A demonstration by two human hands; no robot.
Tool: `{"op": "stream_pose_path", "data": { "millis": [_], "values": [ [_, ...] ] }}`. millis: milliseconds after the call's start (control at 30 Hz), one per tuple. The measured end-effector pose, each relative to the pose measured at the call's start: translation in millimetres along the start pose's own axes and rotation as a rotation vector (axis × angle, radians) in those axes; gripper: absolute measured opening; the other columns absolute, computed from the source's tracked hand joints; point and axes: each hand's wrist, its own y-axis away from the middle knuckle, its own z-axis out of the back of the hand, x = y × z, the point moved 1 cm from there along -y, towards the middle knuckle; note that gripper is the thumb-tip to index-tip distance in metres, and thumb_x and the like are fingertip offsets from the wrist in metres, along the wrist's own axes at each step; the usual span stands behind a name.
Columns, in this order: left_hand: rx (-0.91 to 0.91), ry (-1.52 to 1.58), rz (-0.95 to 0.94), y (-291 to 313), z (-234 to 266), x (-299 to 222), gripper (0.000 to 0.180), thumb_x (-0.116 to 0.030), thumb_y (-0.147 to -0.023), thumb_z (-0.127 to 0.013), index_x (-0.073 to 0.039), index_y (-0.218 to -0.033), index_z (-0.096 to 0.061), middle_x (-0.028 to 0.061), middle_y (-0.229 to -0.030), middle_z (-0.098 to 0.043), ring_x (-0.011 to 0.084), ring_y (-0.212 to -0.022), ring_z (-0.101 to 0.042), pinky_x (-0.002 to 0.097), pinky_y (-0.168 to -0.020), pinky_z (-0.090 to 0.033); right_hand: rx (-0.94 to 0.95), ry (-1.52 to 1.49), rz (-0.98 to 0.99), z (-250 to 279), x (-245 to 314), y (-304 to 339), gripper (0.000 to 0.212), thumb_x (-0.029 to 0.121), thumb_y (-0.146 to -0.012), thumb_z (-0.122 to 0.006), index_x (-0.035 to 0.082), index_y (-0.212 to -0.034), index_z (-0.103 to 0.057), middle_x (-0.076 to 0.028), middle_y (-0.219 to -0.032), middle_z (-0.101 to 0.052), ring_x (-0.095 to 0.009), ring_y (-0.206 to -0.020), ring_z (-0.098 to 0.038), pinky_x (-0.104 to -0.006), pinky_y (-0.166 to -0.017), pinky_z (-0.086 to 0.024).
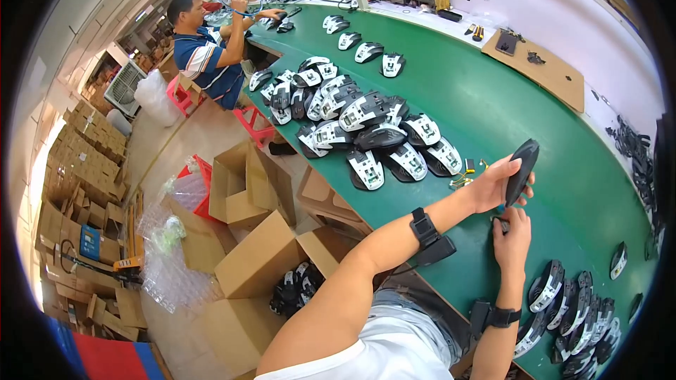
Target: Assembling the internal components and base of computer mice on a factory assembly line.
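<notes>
My left hand (491,186) is closed around a black computer mouse (522,172), tipped up on its side above the green workbench (451,239). Just below it, my right hand (512,239) has its fingers curled in near the mouse's lower end. A small greyish thing shows at those fingers, too hidden to name. Beside my left wrist lie a small yellow-and-black part (470,165) and some thin wires (461,181). A large heap of black-and-white mouse bodies (362,111) covers the bench to the left of my hands.
More mouse bodies (577,317) are piled at the lower right. A brown board (542,74) holds small dark parts at the back. Open cardboard boxes (243,186) stand on the floor at left. A co-worker (211,56) sits at the bench's far end.
</notes>
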Motion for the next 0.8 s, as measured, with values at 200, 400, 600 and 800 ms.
{"op": "stream_pose_path", "data": {
  "millis": [200, 400, 600, 800],
  "values": [
    [-0.200, 0.028, 0.080, 4.2, 4.8, 17.6, 0.040, -0.047, -0.089, -0.060, -0.014, -0.106, -0.046, 0.0032, -0.090, -0.060, 0.0172, -0.079, -0.063, 0.0339, -0.063, -0.053, -0.137, -0.371, -0.283, 17.0, -21.4, 10.3, 0.016, 0.006, -0.086, -0.063, -0.002, -0.099, -0.058, -0.005, -0.080, -0.060, -0.017, -0.067, -0.058, -0.0295, -0.061, -0.047],
    [-0.282, -0.145, 0.153, 9.4, 7.1, 29.4, 0.039, -0.046, -0.091, -0.058, -0.012, -0.108, -0.046, 0.0051, -0.092, -0.061, 0.0172, -0.086, -0.062, 0.0332, -0.069, -0.052, -0.393, -1.222, -0.559, 14.2, -43.7, 9.8, 0.017, 0.014, -0.096, -0.054, 0.004, -0.111, -0.056, -0.004, -0.099, -0.061, -0.012, -0.083, -0.063, -0.0207, -0.072, -0.051],
    [-0.209, -0.106, 0.186, 11.7, -0.1, 32.7, 0.038, -0.045, -0.092, -0.056, -0.012, -0.108, -0.046, 0.0091, -0.095, -0.062, 0.0193, -0.094, -0.061, 0.0349, -0.073, -0.053, -0.276, -1.309, -0.575, 14.5, -27.5, 9.5, 0.020, 0.008, -0.094, -0.056, 0.002, -0.113, -0.055, -0.003, -0.101, -0.060, -0.013, -0.087, -0.064, -0.0226, -0.076, -0.052],
    [-0.251, -0.037, 0.225, 13.8, -6.0, 27.0, 0.044, -0.045, -0.091, -0.058, -0.010, -0.114, -0.043, 0.0098, -0.095, -0.062, 0.0212, -0.092, -0.064, 0.0346, -0.073, -0.055, -0.197, -1.107, -0.556, 20.9, -26.7, 11.8, 0.020, 0.006, -0.091, -0.059, 0.003, -0.110, -0.056, -0.003, -0.098, -0.060, -0.010, -0.088, -0.062, -0.0188, -0.068, -0.046]
  ]
}}
